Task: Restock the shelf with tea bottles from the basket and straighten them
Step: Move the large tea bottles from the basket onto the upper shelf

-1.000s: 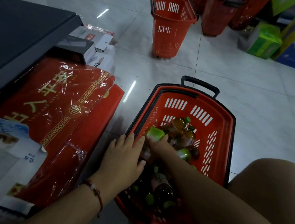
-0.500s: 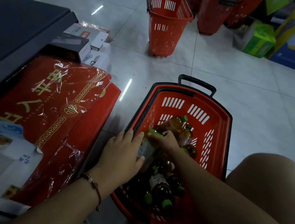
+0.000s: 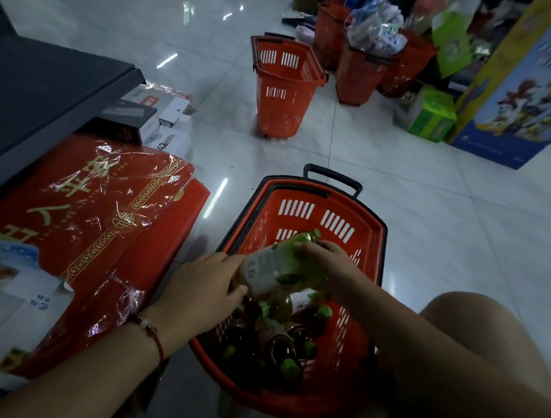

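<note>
One tea bottle [image 3: 279, 268] had come up out of the red basket [image 3: 368, 249] at lower middle. Both hands held it, left hand [image 3: 202, 288] at its bottom, right hand [image 3: 326, 262] near the cap. More bottles [image 3: 276, 344] waited below, so restocking was just starting.

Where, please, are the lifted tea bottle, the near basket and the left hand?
lifted tea bottle [image 3: 278, 265]: head view, on its label.
near basket [image 3: 370, 226]: head view, on its far right wall.
left hand [image 3: 202, 288]: head view, on its back.
</note>
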The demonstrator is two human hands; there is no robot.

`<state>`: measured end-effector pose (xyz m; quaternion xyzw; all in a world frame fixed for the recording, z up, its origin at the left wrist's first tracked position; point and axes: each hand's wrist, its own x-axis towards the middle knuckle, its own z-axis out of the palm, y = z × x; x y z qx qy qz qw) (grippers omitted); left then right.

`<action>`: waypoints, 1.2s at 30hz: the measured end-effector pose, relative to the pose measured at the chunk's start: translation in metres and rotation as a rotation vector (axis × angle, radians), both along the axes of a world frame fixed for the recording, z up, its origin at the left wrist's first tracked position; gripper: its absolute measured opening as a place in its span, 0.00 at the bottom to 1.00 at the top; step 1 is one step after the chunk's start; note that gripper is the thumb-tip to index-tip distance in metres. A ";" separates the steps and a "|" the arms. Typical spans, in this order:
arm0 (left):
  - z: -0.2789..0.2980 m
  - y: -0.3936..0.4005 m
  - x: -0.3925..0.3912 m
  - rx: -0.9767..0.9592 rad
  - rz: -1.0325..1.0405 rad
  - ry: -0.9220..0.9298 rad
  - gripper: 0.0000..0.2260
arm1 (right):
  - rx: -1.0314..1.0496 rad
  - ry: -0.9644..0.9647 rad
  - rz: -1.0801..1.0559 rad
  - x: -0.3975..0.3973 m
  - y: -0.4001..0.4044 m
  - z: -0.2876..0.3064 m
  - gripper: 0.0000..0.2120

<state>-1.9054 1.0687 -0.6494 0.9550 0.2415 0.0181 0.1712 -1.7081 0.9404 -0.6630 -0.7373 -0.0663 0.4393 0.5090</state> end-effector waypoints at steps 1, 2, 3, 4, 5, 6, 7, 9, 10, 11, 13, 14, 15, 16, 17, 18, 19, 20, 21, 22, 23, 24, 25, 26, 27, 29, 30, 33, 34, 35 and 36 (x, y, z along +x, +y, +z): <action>0.004 -0.004 -0.002 -0.035 0.013 -0.018 0.17 | 0.014 0.066 -0.031 -0.001 -0.009 0.012 0.25; 0.008 -0.009 -0.003 -0.087 0.034 -0.029 0.14 | 0.026 0.144 -0.071 -0.001 -0.018 0.022 0.22; 0.010 -0.013 -0.003 -0.153 0.060 -0.034 0.12 | 0.036 0.220 -0.125 -0.004 -0.027 0.032 0.20; 0.011 -0.017 -0.003 -0.228 0.086 -0.032 0.12 | 0.057 0.298 -0.185 -0.008 -0.035 0.039 0.20; 0.012 -0.021 -0.003 -0.301 0.110 -0.034 0.14 | 0.077 0.364 -0.261 -0.011 -0.041 0.043 0.22; 0.011 -0.025 -0.003 -0.380 0.131 -0.040 0.17 | 0.099 0.434 -0.338 -0.016 -0.045 0.047 0.24; 0.009 -0.027 -0.003 -0.475 0.151 -0.054 0.19 | 0.119 0.502 -0.388 -0.022 -0.049 0.050 0.26; 0.009 -0.032 -0.004 -0.675 0.179 -0.093 0.21 | 0.166 0.632 -0.426 -0.034 -0.053 0.056 0.26; 0.013 -0.034 -0.004 -0.761 0.183 -0.117 0.20 | 0.188 0.691 -0.415 -0.041 -0.053 0.057 0.26; 0.018 -0.037 -0.003 -0.847 0.200 -0.152 0.19 | 0.203 0.738 -0.390 -0.046 -0.053 0.057 0.28; 0.028 -0.040 -0.002 -1.016 0.255 -0.286 0.17 | 0.219 0.827 -0.317 -0.056 -0.051 0.055 0.33; 0.033 -0.041 -0.002 -1.071 0.278 -0.375 0.17 | 0.221 0.860 -0.276 -0.061 -0.049 0.055 0.35; 0.038 -0.042 -0.001 -1.113 0.289 -0.463 0.16 | 0.218 0.883 -0.226 -0.066 -0.047 0.053 0.35; 0.042 -0.043 0.000 -1.150 0.305 -0.545 0.17 | 0.224 0.906 -0.166 -0.072 -0.045 0.054 0.35; 0.043 -0.042 0.000 -1.183 0.333 -0.605 0.19 | 0.230 0.911 -0.095 -0.077 -0.043 0.055 0.35; 0.046 -0.040 0.001 -1.211 0.376 -0.640 0.22 | 0.228 0.890 -0.020 -0.080 -0.041 0.054 0.36; 0.047 -0.038 0.001 -1.221 0.419 -0.659 0.24 | 0.213 0.829 0.063 -0.083 -0.040 0.055 0.37; 0.048 -0.035 0.000 -1.219 0.456 -0.678 0.23 | 0.183 0.730 0.134 -0.084 -0.039 0.056 0.39; 0.048 -0.032 -0.001 -1.211 0.481 -0.699 0.21 | 0.156 0.601 0.176 -0.084 -0.036 0.055 0.40; 0.049 -0.029 -0.003 -1.205 0.504 -0.716 0.19 | 0.155 0.437 0.210 -0.086 -0.034 0.058 0.40; 0.050 -0.027 -0.004 -1.196 0.521 -0.724 0.19 | 0.173 0.238 0.245 -0.088 -0.032 0.062 0.39; 0.051 -0.024 -0.006 -1.182 0.539 -0.723 0.21 | 0.202 0.040 0.281 -0.091 -0.030 0.067 0.37; 0.051 -0.023 -0.008 -1.175 0.560 -0.719 0.22 | 0.241 -0.121 0.316 -0.094 -0.028 0.073 0.36; 0.053 -0.024 -0.012 -1.183 0.576 -0.718 0.24 | 0.286 -0.220 0.365 -0.098 -0.026 0.081 0.34; 0.054 -0.024 -0.016 -1.191 0.574 -0.712 0.26 | 0.337 -0.266 0.427 -0.102 -0.024 0.087 0.31; 0.058 -0.028 -0.026 -1.193 0.552 -0.685 0.30 | 0.385 -0.307 0.514 -0.108 -0.020 0.090 0.32; 0.061 -0.030 -0.032 -1.189 0.548 -0.678 0.31 | 0.389 -0.317 0.531 -0.110 -0.019 0.090 0.33; 0.071 -0.035 -0.053 -1.154 0.510 -0.678 0.30 | 0.436 -0.315 0.550 -0.118 -0.020 0.097 0.30; 0.076 -0.037 -0.060 -1.142 0.495 -0.673 0.30 | 0.453 -0.310 0.563 -0.121 -0.021 0.100 0.30; 0.083 -0.039 -0.067 -1.124 0.483 -0.668 0.29 | 0.472 -0.306 0.577 -0.125 -0.022 0.104 0.30; 0.090 -0.042 -0.074 -1.097 0.474 -0.671 0.27 | 0.492 -0.306 0.596 -0.129 -0.022 0.108 0.30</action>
